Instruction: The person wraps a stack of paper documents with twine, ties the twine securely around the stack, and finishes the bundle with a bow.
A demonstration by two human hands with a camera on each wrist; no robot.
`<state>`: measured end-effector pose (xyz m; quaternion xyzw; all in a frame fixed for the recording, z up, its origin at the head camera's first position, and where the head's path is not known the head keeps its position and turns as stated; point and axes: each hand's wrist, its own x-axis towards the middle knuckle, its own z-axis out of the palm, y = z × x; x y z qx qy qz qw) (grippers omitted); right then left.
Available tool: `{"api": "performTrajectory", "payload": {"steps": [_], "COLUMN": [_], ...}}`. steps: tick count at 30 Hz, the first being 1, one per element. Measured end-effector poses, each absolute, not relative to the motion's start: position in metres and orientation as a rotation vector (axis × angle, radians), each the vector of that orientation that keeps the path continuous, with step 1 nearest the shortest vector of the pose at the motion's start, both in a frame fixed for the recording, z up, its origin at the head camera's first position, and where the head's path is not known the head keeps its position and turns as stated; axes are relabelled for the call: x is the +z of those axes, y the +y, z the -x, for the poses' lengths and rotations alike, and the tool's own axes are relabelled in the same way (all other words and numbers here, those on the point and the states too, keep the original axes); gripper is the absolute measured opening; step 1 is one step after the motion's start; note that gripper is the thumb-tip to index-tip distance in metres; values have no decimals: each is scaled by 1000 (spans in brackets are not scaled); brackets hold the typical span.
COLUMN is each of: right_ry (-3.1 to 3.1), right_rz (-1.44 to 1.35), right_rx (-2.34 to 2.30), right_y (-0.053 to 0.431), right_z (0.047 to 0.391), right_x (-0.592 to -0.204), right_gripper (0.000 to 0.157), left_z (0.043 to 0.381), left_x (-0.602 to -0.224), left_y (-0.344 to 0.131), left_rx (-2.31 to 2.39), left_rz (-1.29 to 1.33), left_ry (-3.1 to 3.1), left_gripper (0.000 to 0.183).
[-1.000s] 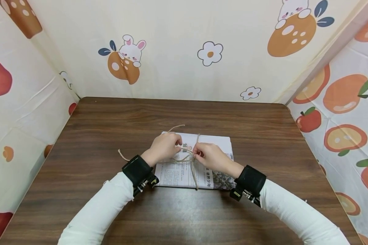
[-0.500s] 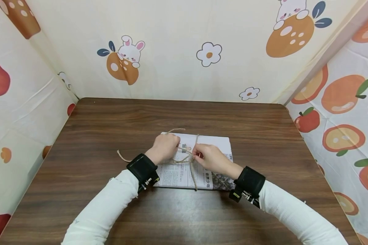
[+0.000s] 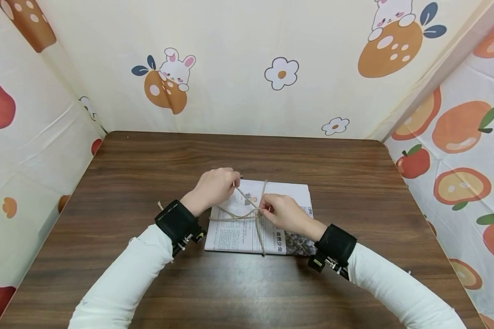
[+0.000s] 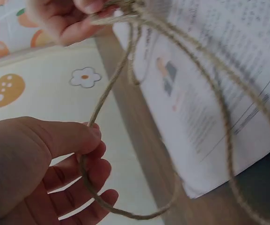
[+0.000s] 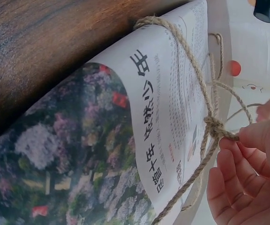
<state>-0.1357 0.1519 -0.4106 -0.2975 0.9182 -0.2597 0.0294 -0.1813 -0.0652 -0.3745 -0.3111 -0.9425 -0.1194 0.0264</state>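
Note:
A folded newspaper [image 3: 238, 235] lies on the table with brown twine [image 3: 260, 233] crossed over it. The twine meets in a knot [image 5: 214, 126] near the middle of the paper. My left hand [image 3: 216, 185] is above the paper's far left corner. In the left wrist view, its thumb and index finger pinch a strand of twine [image 4: 107, 91], whose slack curves down below the fingers. My right hand [image 3: 284, 211] stays by the knot. The right wrist view shows thumb and fingertips pinching a short piece of twine right beside it.
The brown wooden table [image 3: 247, 292] extends around the newspaper. A patterned cloth wall [image 3: 238, 100] stands behind it, with more printed cloth on both sides. Another twine end [image 3: 160, 205] sticks out past the left wrist. Black camera straps [image 3: 336, 242] sit on both wrists.
My left hand first closed in over the paper, then moved up and left, drawing its strand of twine out from the knot. The right hand has hardly moved.

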Motion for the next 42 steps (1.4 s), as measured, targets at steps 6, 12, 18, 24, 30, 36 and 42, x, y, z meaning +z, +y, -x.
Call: {"api": "performTrajectory", "payload": {"steps": [6, 12, 18, 24, 30, 36, 42], "right_ry": [2812, 2811, 2832, 2832, 2829, 2834, 2814], "right_rz": [877, 868, 888, 838, 789, 802, 803], "right_rx": [-805, -812, -828, -828, -832, -836, -844], "right_y": [152, 152, 152, 152, 152, 152, 151], "right_z": [135, 136, 136, 136, 139, 139, 139], "right_x": [-411, -411, -409, -408, -408, -407, -407], "right_gripper": [6, 6, 6, 7, 7, 6, 7], "left_z": [177, 163, 140, 119, 96, 80, 75], "left_x": [-358, -345, -342, -347, -359, -373, -386], "left_y": [-73, -79, -86, -86, -80, -71, -59], "left_rx": [-414, -406, -365, -308, -289, -342, -516], "left_rz": [984, 1003, 1049, 1115, 1231, 1339, 1380], "left_ry": [-2850, -2827, -2786, -2758, -2784, -2834, -2890], "left_gripper": [11, 9, 12, 11, 11, 9, 5]}}
